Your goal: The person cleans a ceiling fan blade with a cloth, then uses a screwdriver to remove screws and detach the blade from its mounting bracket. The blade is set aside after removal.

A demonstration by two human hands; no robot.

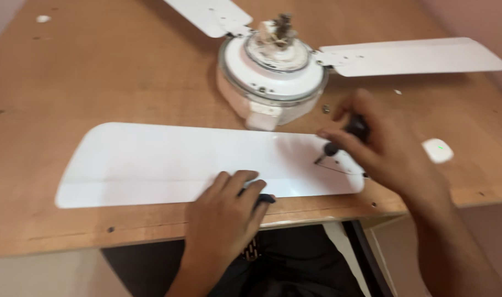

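On the wooden surface [124, 82] sit one white fan motor [270, 71] with two blades attached and one loose blade [168, 162], which the left hand [226, 212] presses flat while the right hand [380, 146] grips one screwdriver [342, 140], tip on that blade, near one small white device [438, 150].

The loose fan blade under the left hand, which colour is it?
The fan blade is plain white, seen in the head view.
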